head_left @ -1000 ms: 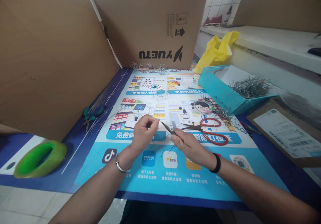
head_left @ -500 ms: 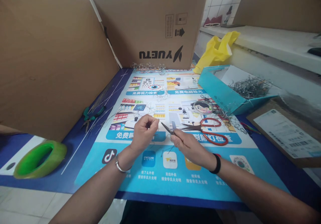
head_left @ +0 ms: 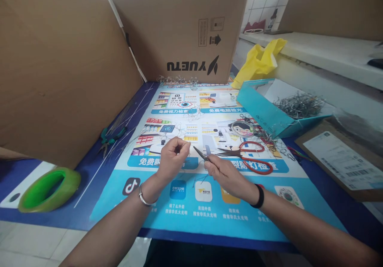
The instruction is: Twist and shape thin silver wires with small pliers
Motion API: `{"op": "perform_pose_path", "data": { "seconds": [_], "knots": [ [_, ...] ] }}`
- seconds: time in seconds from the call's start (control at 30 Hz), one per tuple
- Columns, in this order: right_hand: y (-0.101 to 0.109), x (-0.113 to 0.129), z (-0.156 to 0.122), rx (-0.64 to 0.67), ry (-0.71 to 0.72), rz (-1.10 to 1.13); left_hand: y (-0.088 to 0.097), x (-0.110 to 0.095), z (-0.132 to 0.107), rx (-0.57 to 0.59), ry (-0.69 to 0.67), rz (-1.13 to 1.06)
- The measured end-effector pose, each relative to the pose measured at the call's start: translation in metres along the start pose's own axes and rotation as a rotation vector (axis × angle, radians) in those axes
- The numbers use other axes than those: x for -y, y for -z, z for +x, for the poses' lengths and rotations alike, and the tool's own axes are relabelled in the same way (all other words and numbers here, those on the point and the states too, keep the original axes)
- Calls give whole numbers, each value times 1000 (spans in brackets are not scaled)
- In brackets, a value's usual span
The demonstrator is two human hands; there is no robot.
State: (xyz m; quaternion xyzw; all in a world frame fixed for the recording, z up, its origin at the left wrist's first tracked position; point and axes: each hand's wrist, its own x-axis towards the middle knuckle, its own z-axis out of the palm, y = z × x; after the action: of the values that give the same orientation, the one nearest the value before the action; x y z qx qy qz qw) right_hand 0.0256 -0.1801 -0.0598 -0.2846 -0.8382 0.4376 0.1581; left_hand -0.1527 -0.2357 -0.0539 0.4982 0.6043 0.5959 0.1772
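In the middle of the printed sheet, my left hand (head_left: 174, 157) is closed in a pinch, thumb against forefinger. Whatever sits between those fingertips is too small to make out. My right hand (head_left: 226, 173) grips a pair of needle-nose pliers (head_left: 201, 153), whose dark, slim jaws point up and left, a short gap from my left fingertips. Just behind my right hand lie red-handled scissors (head_left: 243, 153), blades toward the left. Thin wire pieces (head_left: 200, 179) rest on the sheet below the pliers. The pliers' handles are hidden in my palm.
A teal box (head_left: 269, 111) holds a tangle of wire (head_left: 299, 104). Behind stands a large cardboard box (head_left: 185, 31); a cardboard panel (head_left: 60, 67) rises at left. Green-handled pliers (head_left: 111, 137) and a tape roll (head_left: 49, 189) lie left, a labelled parcel (head_left: 341, 159) right, a yellow bag (head_left: 257, 63) behind.
The whole view has shifted very slightly. Both hands keep the same pose, and the pliers stay in my right hand.
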Motion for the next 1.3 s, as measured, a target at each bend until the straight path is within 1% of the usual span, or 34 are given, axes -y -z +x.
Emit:
{"op": "perform_pose_path", "data": {
  "seconds": [0.13, 0.37, 0.63, 0.8, 0.93, 1.1, 1.3],
  "knots": [
    [0, 0, -1, -2, 6, 3, 0, 0, 0, 1, 20, -6],
    [-2, -1, 0, -31, 4, -46, -2, 0, 0, 10, 94, -44],
    [-4, -3, 2, -49, -19, -98, -1, 1, -1, 36, 106, -62],
    [-5, -3, 1, -12, -46, -24, 2, 0, 1, 62, 33, -16],
    [-4, -4, -1, 1, -18, 28, 7, 1, 5, 100, -58, 19],
    [-3, -5, -1, 8, 6, -15, 13, 0, 11, 154, -140, 25],
    [-2, -3, -1, 19, 5, -95, 18, 1, 16, 191, -173, 24]
  ]
}}
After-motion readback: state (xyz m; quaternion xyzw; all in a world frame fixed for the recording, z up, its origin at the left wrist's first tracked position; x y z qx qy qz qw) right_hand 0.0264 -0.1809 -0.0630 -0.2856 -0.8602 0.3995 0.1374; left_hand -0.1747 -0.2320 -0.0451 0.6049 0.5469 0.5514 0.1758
